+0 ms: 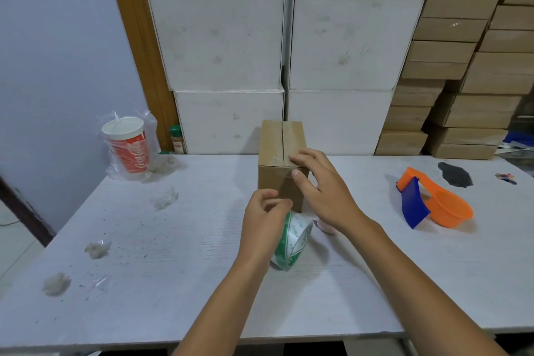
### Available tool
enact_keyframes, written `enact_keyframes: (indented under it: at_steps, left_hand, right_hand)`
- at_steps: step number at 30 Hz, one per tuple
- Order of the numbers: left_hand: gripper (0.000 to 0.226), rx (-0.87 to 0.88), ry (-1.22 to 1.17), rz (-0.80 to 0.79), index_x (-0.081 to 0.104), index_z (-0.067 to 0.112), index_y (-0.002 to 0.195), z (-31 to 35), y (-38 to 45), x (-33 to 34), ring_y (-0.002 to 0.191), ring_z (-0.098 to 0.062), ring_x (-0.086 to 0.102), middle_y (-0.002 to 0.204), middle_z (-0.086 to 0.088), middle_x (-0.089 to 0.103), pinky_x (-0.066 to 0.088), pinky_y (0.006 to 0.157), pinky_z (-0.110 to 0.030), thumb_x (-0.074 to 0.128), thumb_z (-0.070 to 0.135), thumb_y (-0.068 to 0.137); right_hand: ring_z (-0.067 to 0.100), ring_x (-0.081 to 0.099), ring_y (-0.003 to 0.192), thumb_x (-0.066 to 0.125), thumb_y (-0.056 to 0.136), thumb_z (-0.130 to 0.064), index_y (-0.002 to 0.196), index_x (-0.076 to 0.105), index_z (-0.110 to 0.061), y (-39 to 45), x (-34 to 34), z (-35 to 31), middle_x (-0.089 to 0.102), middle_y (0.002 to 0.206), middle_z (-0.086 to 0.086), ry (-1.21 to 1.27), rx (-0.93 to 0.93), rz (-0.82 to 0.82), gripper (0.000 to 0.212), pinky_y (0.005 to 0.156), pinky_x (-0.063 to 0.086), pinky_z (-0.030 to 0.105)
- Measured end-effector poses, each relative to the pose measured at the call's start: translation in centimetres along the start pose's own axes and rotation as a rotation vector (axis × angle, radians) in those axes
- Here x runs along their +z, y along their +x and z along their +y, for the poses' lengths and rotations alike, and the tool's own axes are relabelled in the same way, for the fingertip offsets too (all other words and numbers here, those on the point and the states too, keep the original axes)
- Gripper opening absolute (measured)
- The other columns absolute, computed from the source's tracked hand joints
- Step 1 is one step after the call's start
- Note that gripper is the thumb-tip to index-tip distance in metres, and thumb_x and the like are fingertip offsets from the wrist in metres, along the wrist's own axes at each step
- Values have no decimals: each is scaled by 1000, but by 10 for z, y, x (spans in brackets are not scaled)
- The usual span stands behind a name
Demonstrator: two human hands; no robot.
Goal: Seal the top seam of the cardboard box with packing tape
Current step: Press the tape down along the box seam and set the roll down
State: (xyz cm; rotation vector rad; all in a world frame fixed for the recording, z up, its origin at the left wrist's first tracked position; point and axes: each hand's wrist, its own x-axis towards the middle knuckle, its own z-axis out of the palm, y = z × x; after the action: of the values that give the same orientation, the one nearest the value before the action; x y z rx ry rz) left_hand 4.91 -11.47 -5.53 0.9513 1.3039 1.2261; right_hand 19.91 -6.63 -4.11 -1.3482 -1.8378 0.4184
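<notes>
A small brown cardboard box (pixel 274 147) stands on the white table (pixel 173 283) with its top flaps closed and the seam running away from me. My right hand (pixel 320 188) rests on the box's near top edge, thumb pressed against the front face and fingers spread. My left hand (pixel 263 225) grips a roll of clear packing tape (pixel 294 240) with green print, held just below and in front of the box. Whether a strip of tape runs from the roll up the box's front face is hard to tell.
An orange and blue tape dispenser (pixel 433 202) lies on the right. A red paper cup (pixel 127 147) in a plastic bag stands at the back left, with crumpled tape scraps (pixel 98 248) nearby. White cartons (pixel 231 37) and brown boxes (pixel 462 95) are stacked behind the table.
</notes>
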Motion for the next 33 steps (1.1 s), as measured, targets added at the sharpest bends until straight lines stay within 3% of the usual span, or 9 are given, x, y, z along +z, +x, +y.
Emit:
enact_keyframes:
  at_steps: [6,12,14,17,20,24,27,31,33]
  left_hand:
    - [10,64,48,29,71,27,108,-5,-2,-10,107,-16,72,113,3,76,54,87,-31,71,25,98]
    - [11,169,129,49,71,29,103,-11,-9,-11,102,-11,70,103,9,74,51,80,-26,69,19,97]
    - [11,239,163,70,71,30,99,-9,-10,-12,97,-2,70,99,12,74,51,80,-24,69,20,98]
    - [12,360,212,96,71,32,96,-5,-6,-15,94,6,67,97,14,75,47,76,-18,69,21,98]
    - [10,516,294,136,73,33,102,1,6,-16,106,-2,63,105,16,72,48,86,-23,71,24,96]
    - [34,801,641,208,79,33,122,17,42,-15,125,-20,56,125,9,70,46,101,-38,75,39,88]
    - [35,878,844,90,81,29,123,26,68,-16,126,-23,62,127,7,76,52,102,-48,82,37,89]
    - [31,899,840,-55,82,23,123,30,80,-27,122,-22,64,122,7,79,55,100,-46,81,31,93]
    - [27,923,815,-75,83,21,119,29,84,-33,121,-22,65,120,8,80,56,100,-45,83,25,92]
  right_hand:
    - [13,47,145,60,108,-29,146,64,-26,0,2,3,49,157,-9,-14,-9,-11,38,121,41,36]
    - [14,55,140,70,103,-25,142,68,-25,1,4,7,53,154,-8,-11,-34,22,39,117,48,44]
    - [14,60,134,72,102,-24,138,71,-25,2,6,7,56,151,-8,6,-39,55,36,113,53,44]
    - [14,63,129,74,101,-22,135,74,-24,2,7,8,59,148,-8,19,-46,78,35,110,55,42]
    - [13,64,128,75,100,-22,134,76,-24,2,6,9,60,147,-9,40,-41,85,34,110,55,39]
    - [8,65,126,76,100,-20,132,78,-24,2,5,8,60,142,-15,61,-45,96,33,109,56,34]
    - [1,63,121,76,99,-18,132,78,-21,4,4,8,59,135,-19,59,-51,103,33,107,57,29]
    - [-14,59,114,77,99,-20,131,79,-23,6,3,10,61,134,-16,78,-39,104,32,100,52,13]
    - [-19,57,115,77,99,-18,130,80,-26,6,4,11,62,132,-17,99,-38,104,32,98,51,12]
